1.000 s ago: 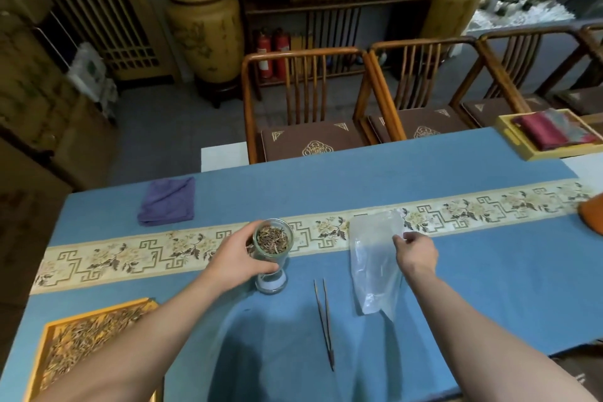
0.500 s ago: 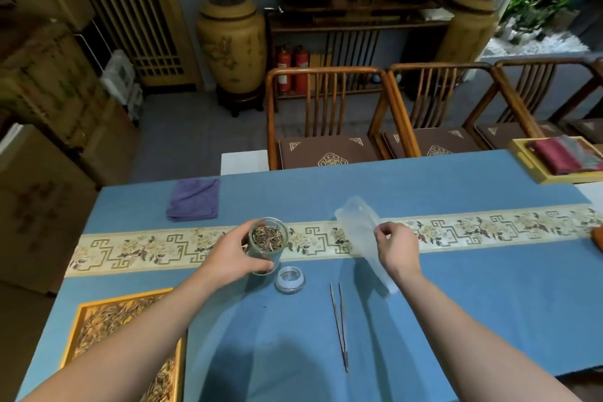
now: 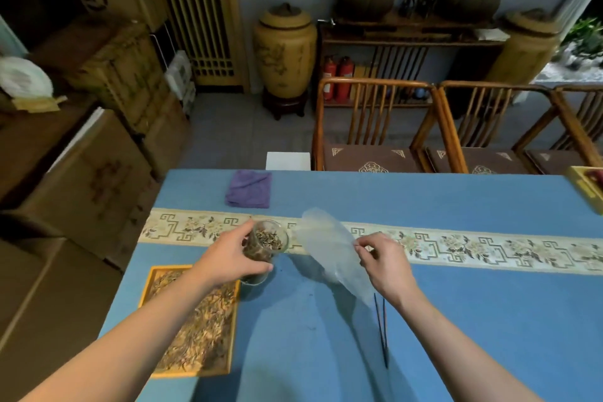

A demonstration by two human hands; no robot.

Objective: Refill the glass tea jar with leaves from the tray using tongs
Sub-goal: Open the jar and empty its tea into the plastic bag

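Observation:
My left hand (image 3: 228, 259) grips the glass tea jar (image 3: 267, 243), which is tilted a little and partly filled with dry leaves, just above the blue tablecloth. A yellow-rimmed tray (image 3: 195, 320) of loose tea leaves lies on the table under my left forearm. My right hand (image 3: 385, 263) pinches the edge of a clear plastic bag (image 3: 329, 246) that hangs slanted beside the jar. The thin dark tongs (image 3: 381, 326) lie on the cloth below my right wrist, untouched. The jar's lid is hidden from view.
A folded purple cloth (image 3: 249, 189) lies at the table's far side. A patterned runner (image 3: 489, 250) crosses the blue table. A yellow box (image 3: 587, 188) sits at the right edge. Wooden chairs (image 3: 372, 127) stand behind the table, cardboard boxes (image 3: 81, 173) to its left.
My left hand lifted the jar off the table and moved it toward the tray. My right hand raised the plastic bag off the cloth. The view swung left.

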